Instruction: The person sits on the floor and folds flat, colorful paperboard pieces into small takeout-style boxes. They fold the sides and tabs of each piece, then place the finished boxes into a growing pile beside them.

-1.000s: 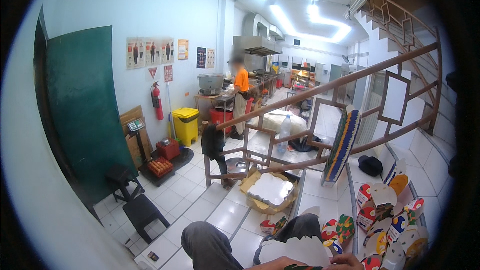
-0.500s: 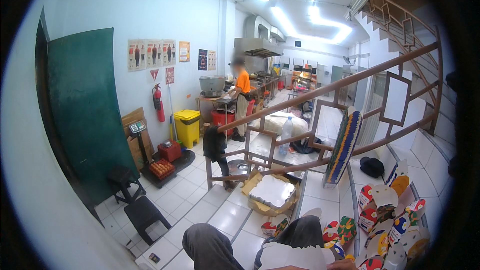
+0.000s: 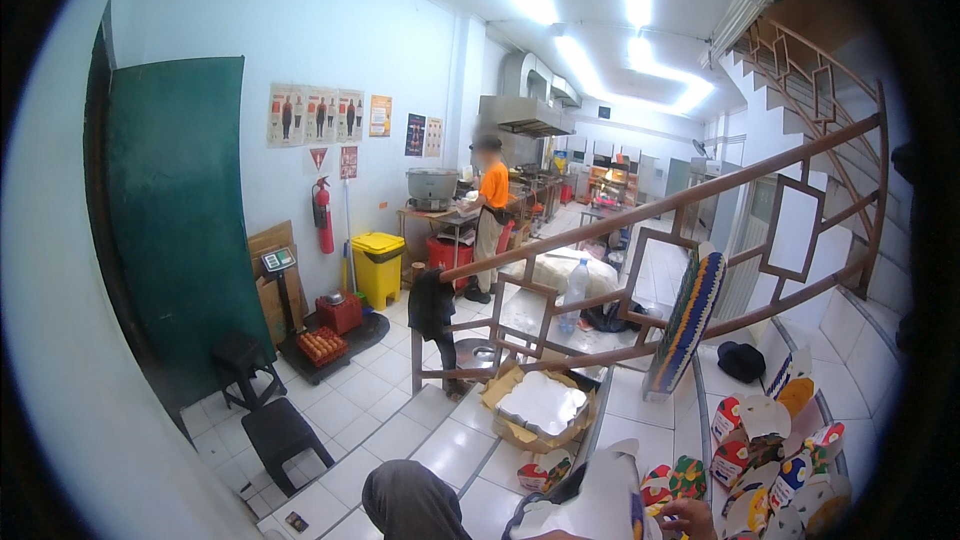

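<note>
A white paperboard carton (image 3: 600, 490), partly folded, stands over my lap at the lower edge, its plain side facing me and a coloured printed edge on its right. At its near edge only a sliver of my left hand (image 3: 556, 536) shows; its fingers are hidden. Close to the carton's right side is my right hand (image 3: 690, 517), fingers bent and apart, with nothing visible in them. Folded food cartons (image 3: 790, 475) in red, blue, yellow and green lie heaped to my right. Another small printed carton (image 3: 543, 470) rests on the step ahead.
Ahead on the tiled step sits an opened brown-paper bundle of white sheets (image 3: 545, 402). A tall stack of printed cartons (image 3: 688, 320) leans by the brown railing (image 3: 640, 208). Black stools (image 3: 285, 443) stand at left. A dark cap (image 3: 742, 362) lies right. A person in orange (image 3: 493, 187) works at the counter.
The carton has come up from lying nearly flat to standing more upright, its top edge now higher. My right hand has risen a little. The whole view has shifted slightly.
</note>
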`<state>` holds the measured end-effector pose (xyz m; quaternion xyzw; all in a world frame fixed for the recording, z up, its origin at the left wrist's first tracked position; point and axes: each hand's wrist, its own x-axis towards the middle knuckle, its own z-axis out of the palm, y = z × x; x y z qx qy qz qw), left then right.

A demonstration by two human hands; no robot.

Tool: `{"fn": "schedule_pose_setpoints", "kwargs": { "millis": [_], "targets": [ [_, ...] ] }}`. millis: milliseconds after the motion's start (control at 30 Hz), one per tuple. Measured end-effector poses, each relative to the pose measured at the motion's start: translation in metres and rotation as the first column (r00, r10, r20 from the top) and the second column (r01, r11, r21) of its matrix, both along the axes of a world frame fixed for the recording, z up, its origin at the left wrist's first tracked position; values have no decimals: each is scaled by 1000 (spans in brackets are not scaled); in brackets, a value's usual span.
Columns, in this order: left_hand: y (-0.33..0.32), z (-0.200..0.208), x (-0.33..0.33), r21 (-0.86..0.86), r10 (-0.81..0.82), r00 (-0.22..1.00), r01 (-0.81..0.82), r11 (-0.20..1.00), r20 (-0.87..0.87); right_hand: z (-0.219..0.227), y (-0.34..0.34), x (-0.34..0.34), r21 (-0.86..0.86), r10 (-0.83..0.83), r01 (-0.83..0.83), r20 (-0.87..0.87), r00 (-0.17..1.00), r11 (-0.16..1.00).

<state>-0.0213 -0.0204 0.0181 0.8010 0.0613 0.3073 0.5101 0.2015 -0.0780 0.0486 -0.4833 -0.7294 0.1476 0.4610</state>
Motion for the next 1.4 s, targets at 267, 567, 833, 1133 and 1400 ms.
{"fn": "schedule_pose_setpoints", "kwargs": {
  "millis": [267,567,833,1133,1400],
  "targets": [
    [-7,-18,23,759,501,797,-84,645,-338,1,3,-7,-332,-162,28,-385,908,943],
    [-7,-48,13,620,387,731,-682,387,562,-23,35,6,-197,-328,275,-332,884,941],
    [32,-28,2,-224,647,604,-628,746,465,-28,45,10,-178,-308,255,-435,846,950],
    [89,34,-17,-427,27,939,131,895,344,-32,73,18,54,-231,239,-130,964,969],
    [74,14,-23,35,328,872,-365,930,364,-25,76,6,30,65,-59,-593,802,998]
  ]
}}
